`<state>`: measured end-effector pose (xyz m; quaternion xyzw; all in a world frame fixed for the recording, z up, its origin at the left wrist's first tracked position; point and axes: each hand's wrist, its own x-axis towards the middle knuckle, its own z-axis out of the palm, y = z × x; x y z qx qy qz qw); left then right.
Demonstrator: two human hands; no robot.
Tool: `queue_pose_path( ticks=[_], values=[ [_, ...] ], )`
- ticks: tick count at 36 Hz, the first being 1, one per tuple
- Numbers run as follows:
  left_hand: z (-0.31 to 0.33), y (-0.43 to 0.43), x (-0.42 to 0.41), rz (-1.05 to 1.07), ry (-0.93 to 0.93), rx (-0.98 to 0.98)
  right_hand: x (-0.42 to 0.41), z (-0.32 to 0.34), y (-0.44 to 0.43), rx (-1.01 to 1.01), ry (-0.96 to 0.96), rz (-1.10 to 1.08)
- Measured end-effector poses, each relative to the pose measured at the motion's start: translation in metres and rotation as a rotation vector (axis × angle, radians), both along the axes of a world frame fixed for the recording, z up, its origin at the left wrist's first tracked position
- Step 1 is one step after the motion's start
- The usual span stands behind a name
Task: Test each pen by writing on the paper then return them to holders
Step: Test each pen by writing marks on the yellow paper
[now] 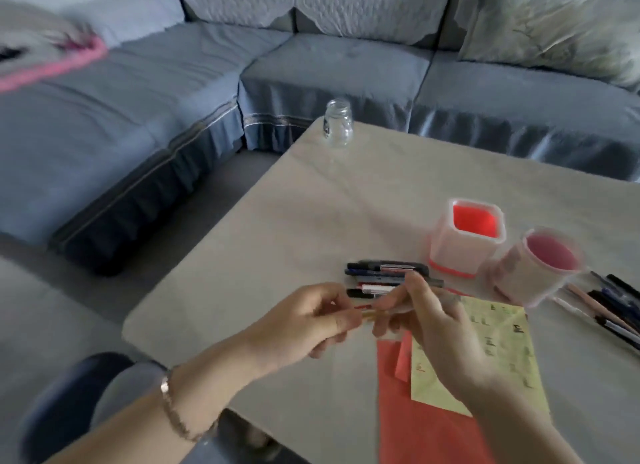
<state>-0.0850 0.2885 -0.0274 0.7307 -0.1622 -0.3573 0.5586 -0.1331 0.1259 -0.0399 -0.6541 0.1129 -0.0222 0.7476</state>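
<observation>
yellow paper (491, 356), red sheet (415, 429), blue-grey sofa (138, 117)

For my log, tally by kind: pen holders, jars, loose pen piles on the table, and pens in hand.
Pen holders: 2, the square pen holder and the round pen holder
Glass jar: 1
Loose pen piles: 2, the left pen pile and the right pen pile
Pen held by left hand and right hand: 1
Total: 6

Table (277, 221), grey top. Far corner: clear glass jar (338, 123), upright. Toward rt edge: square holder (465, 238) & round holder (536, 266), side by side. Centre: pen row (381, 273). Rt edge: loose pens (613, 307). Near edge: red sheet (415, 429), yellow paper (502, 342) overlapping it.
</observation>
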Motion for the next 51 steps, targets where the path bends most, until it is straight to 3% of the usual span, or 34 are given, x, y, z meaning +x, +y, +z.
queue_pose_path(
  ticks=[4,8,13,17,20,25,28,32,38,43,51],
  values=[
    [-0.014,0.036,0.000,0.181,-0.588,0.199,0.036,-0.002,0.042,0.086,0.098,0.053],
    [-0.030,0.079,0.003,0.399,-0.810,0.323,0.068,0.000,0.093,0.079,0.171,0.194],
    [-0.048,0.155,0.004,0.756,-0.825,0.329,0.098,-0.011,0.161,-0.032,0.209,0.459],
    [-0.080,0.229,-0.003,1.126,-0.577,0.479,0.108,-0.023,0.203,-0.178,0.197,0.587],
    [-0.107,0.278,-0.010,1.262,-0.363,0.693,0.108,-0.030,0.222,-0.238,0.168,0.651],
    [-0.140,0.327,-0.021,1.136,-0.170,1.010,0.105,-0.047,0.229,-0.312,0.172,0.722],
    [-0.150,0.341,-0.021,1.061,-0.118,1.085,0.103,-0.056,0.223,-0.321,0.192,0.704],
    [-0.142,0.327,-0.008,1.028,-0.172,0.969,0.101,-0.065,0.207,-0.369,0.211,0.669],
    [-0.111,0.263,0.017,0.970,-0.430,0.717,0.095,-0.074,0.170,-0.428,0.237,0.629],
    [-0.088,0.180,0.025,0.724,-0.662,0.590,0.077,-0.081,0.120,-0.509,0.263,0.594],
    [-0.079,0.026,0.005,0.158,-0.632,0.499,0.019,-0.085,0.003,-0.688,0.379,0.474]
  ],
)
